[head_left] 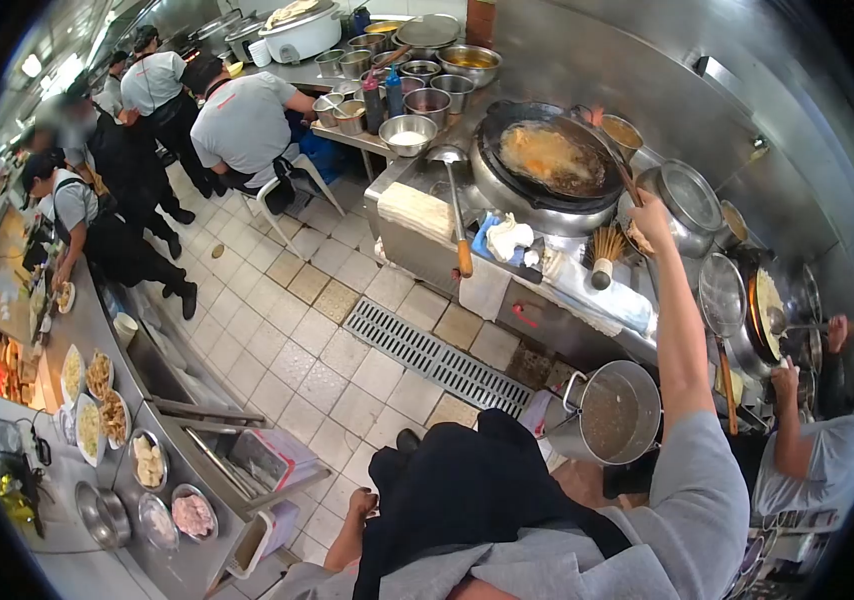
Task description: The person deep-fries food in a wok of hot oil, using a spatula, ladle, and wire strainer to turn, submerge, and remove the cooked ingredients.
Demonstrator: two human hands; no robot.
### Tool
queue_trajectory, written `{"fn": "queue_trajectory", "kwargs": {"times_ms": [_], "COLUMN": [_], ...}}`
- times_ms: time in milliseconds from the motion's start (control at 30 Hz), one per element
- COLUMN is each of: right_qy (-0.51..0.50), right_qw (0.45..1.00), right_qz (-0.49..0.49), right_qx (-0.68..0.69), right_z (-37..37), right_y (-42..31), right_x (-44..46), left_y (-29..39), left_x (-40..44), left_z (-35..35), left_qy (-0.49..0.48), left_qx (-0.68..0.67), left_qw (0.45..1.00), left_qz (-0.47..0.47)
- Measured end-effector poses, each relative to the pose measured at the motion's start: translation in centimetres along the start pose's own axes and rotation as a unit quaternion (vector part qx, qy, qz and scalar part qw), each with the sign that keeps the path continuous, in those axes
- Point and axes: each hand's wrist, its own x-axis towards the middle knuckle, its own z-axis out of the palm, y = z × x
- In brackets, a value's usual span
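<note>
My right hand reaches forward, closed around the handle of a long-handled cooking utensil. Its far end runs into the big dark wok, where orange-brown food bubbles in oil, so I cannot tell its head. The wok rests on a round metal burner ring. Low beside my black apron, my left hand has its fingers curled in; what they hold, if anything, is too small to make out. A ladle with a wooden grip lies on the counter left of the wok.
Close by my right side stands a deep metal pot of brownish liquid. A bamboo brush and white cloth lie before the wok. One co-worker handles another wok at right; several people work at left. Plated food lines the left counter.
</note>
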Motion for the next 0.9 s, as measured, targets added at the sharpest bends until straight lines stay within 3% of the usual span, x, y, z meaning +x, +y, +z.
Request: {"fn": "queue_trajectory", "kwargs": {"times_ms": [133,267,400,467,533,667,800,900], "right_qy": [0.061,0.022,-0.062,-0.129,-0.120,-0.013,-0.011,-0.009], "right_qw": [0.996,0.997,0.995,0.976,0.974,0.994,0.973,0.957], "right_qz": [-0.022,0.008,0.022,0.102,0.089,-0.079,-0.055,-0.058], "right_qx": [-0.058,-0.071,0.080,0.146,0.170,-0.069,-0.224,-0.285], "right_z": [3.4,2.9,3.0,-0.4,-3.9,-6.6,-10.8,-10.2], "right_y": [0.1,-3.5,0.4,-0.7,-1.5,0.9,-4.2,-3.5], "right_x": [2.4,1.3,5.0,4.3,3.3,2.1,-4.1,-4.1], "left_y": [1.0,-0.7,0.4,-0.4,-0.7,0.3,-3.1,-2.7], "left_x": [1.0,5.3,4.2,4.2,3.0,-0.2,2.9,3.8], "left_z": [-0.7,-0.9,-1.1,-0.6,-0.2,-0.1,0.6,0.3], "left_qy": [0.007,0.035,0.060,0.061,0.029,-0.007,-0.017,-0.012], "left_qx": [-0.017,-0.086,-0.101,-0.104,-0.088,0.007,0.054,0.068], "left_qw": [1.000,0.995,0.992,0.992,0.996,1.000,0.997,0.995], "left_qz": [0.007,0.020,0.035,0.028,0.009,0.007,0.053,0.070]}}
